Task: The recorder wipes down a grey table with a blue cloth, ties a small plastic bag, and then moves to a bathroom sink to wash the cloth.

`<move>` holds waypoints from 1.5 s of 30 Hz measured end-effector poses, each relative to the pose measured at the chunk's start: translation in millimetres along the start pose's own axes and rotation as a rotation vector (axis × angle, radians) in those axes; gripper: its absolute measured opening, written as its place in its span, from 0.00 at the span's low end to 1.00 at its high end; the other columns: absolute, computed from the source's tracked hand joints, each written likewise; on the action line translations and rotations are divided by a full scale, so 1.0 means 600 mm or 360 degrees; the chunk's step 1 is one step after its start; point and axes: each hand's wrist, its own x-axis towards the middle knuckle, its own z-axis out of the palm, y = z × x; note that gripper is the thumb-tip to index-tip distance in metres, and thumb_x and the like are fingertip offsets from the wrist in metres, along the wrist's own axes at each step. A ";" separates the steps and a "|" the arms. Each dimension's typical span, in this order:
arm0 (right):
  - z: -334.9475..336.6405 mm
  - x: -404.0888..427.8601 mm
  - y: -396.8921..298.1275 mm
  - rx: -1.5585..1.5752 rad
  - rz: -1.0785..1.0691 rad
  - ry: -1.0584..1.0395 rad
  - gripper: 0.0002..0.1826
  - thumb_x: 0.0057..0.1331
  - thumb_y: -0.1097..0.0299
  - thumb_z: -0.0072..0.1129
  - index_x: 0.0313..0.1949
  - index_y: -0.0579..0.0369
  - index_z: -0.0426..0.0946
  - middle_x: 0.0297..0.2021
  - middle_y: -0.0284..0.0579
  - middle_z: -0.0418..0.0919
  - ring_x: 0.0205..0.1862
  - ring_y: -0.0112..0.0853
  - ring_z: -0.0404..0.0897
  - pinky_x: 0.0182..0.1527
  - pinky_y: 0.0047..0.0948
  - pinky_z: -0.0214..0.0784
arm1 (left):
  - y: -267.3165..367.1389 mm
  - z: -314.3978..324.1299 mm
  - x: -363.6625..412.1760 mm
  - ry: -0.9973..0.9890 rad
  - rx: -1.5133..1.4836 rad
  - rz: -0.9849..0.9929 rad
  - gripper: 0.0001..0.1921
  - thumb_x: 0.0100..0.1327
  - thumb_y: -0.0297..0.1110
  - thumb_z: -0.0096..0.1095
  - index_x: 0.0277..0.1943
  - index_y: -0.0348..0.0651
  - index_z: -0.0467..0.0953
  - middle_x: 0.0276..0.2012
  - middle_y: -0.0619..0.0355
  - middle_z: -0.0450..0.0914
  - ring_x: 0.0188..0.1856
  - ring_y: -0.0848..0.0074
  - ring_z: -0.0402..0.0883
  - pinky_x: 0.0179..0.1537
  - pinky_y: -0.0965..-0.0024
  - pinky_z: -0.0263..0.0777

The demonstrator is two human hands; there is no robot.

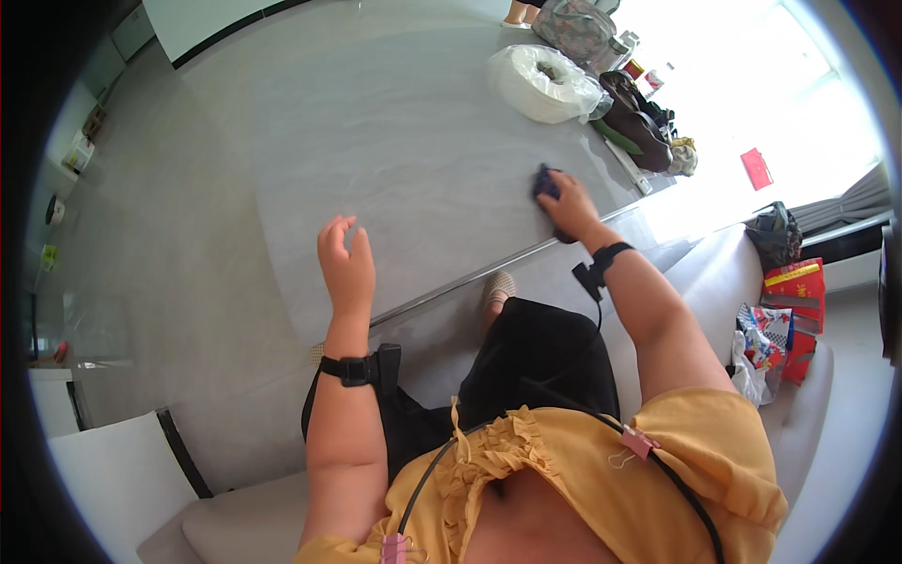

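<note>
My right hand (572, 206) rests on a bunched dark cloth (545, 185) near the front right edge of a glossy grey tabletop (394, 148). Its fingers are over the cloth, and part of the fabric shows below the palm. My left hand (347, 264) is above the tabletop's front left part, with its fingers loosely curled, the thumb apart and nothing in it. A black strap with a small device (604, 266) circles my right forearm, and a similar strap (352, 370) circles the left.
A white ring-shaped bundle in clear plastic (542, 83), a dark brown bag (638, 127) and a patterned bag (574, 28) stand at the table's far right. A pale sofa (712, 275) holds red bags (796, 289) on my right. A person's legs (520, 13) show beyond the table.
</note>
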 end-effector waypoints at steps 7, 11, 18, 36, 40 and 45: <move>0.022 0.156 0.066 -0.0527 0.0649 -0.0094 0.35 0.68 0.45 0.53 0.64 0.60 0.72 0.63 0.63 0.74 0.67 0.53 0.70 0.68 0.43 0.63 | -0.047 -0.009 0.011 0.0091 -0.0032 -0.0009 0.12 0.68 0.32 0.57 0.49 0.34 0.79 0.58 0.44 0.77 0.63 0.56 0.74 0.60 0.61 0.70; 0.039 0.269 -0.005 -0.0854 0.0279 -0.0623 0.37 0.65 0.43 0.51 0.56 0.68 0.77 0.58 0.67 0.77 0.63 0.56 0.75 0.67 0.46 0.66 | -0.055 -0.013 0.045 0.0138 -0.0357 -0.0033 0.11 0.68 0.30 0.57 0.49 0.34 0.79 0.58 0.45 0.77 0.62 0.57 0.75 0.56 0.63 0.73; 0.227 0.405 -0.455 -0.0463 -0.0047 -0.0550 0.43 0.62 0.38 0.55 0.66 0.61 0.69 0.63 0.63 0.72 0.67 0.52 0.71 0.68 0.43 0.64 | -0.087 -0.087 0.054 0.0194 -0.0396 -0.0301 0.11 0.68 0.30 0.57 0.48 0.34 0.79 0.59 0.44 0.76 0.62 0.58 0.75 0.57 0.62 0.73; 0.266 0.179 -0.655 0.0126 -0.1244 -0.0336 0.31 0.61 0.49 0.64 0.61 0.47 0.78 0.61 0.47 0.76 0.67 0.46 0.70 0.69 0.43 0.62 | -0.060 -0.108 0.068 0.0316 -0.0373 -0.0136 0.15 0.70 0.33 0.58 0.55 0.36 0.76 0.59 0.43 0.75 0.64 0.57 0.72 0.63 0.58 0.68; 0.200 0.044 -0.597 0.0339 -0.1109 -0.0662 0.25 0.60 0.57 0.65 0.57 0.48 0.79 0.62 0.46 0.76 0.68 0.43 0.69 0.69 0.43 0.61 | -0.083 -0.091 0.053 0.0248 0.0170 0.0306 0.18 0.70 0.35 0.58 0.58 0.34 0.74 0.61 0.40 0.74 0.65 0.50 0.70 0.66 0.52 0.64; 0.133 -0.100 -0.461 0.0435 -0.0925 -0.0327 0.26 0.58 0.59 0.66 0.57 0.48 0.79 0.59 0.44 0.78 0.66 0.43 0.71 0.68 0.43 0.61 | -0.078 -0.032 -0.014 -0.0087 0.0452 0.0508 0.25 0.72 0.39 0.56 0.65 0.32 0.70 0.66 0.35 0.69 0.70 0.45 0.64 0.71 0.52 0.58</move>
